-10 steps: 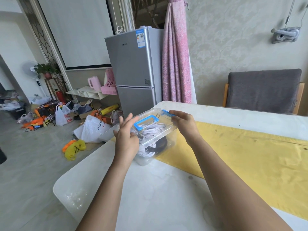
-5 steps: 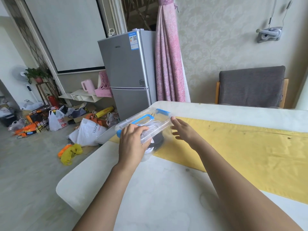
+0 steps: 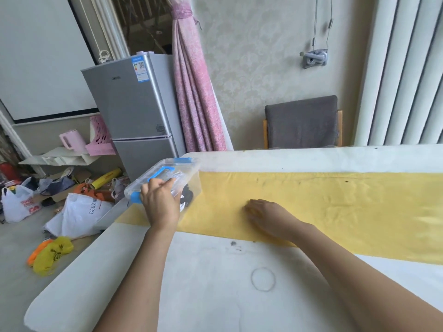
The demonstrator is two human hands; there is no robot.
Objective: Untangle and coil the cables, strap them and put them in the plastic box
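Withdrawn from the plastic box (image 3: 189, 173), the right hand (image 3: 263, 212) now lies relaxed and empty on the yellow cloth (image 3: 335, 200). The left hand (image 3: 160, 204) grips the box's lid edge, with dark and white cables (image 3: 188, 197) showing inside. The box sits at the desk's (image 3: 215, 295) left end.

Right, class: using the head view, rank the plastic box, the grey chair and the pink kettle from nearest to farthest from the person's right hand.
Measured from the right hand, which lies on the yellow cloth:
1. the plastic box, on the table to its left, held by the left hand.
2. the grey chair, beyond the table's far edge.
3. the pink kettle, far left, past the fridge.
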